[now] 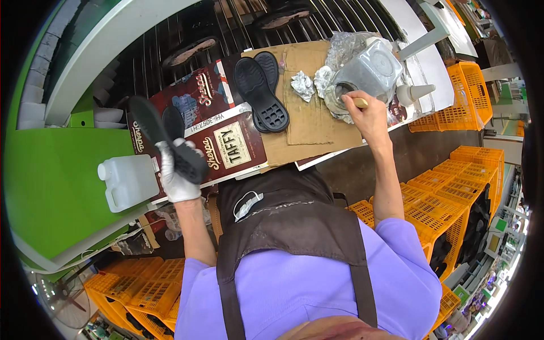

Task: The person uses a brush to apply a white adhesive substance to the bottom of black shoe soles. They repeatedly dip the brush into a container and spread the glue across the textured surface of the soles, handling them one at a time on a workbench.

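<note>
My left hand (180, 180), in a white glove, is closed around a black shoe sole (154, 126) raised over the left part of the work surface. My bare right hand (371, 120) grips a brush (361, 102) by its pale handle. The brush's lower end is hidden in the mouth of a clear plastic container (374, 67), which leans on its side. Several black soles (258, 85) overlap on the brown cardboard (311, 127) between my hands. Another dark sole (173, 120) lies behind my left hand.
A white jug (131, 182) stands left. Crumpled white wads (302, 86) and a nozzle-tipped bottle (415, 94) flank the container. Beyond is a rack of dark bars (232, 25) bearing shoe parts (192, 52). Orange crates (453, 184) stand right; a green panel (48, 187) fills the left.
</note>
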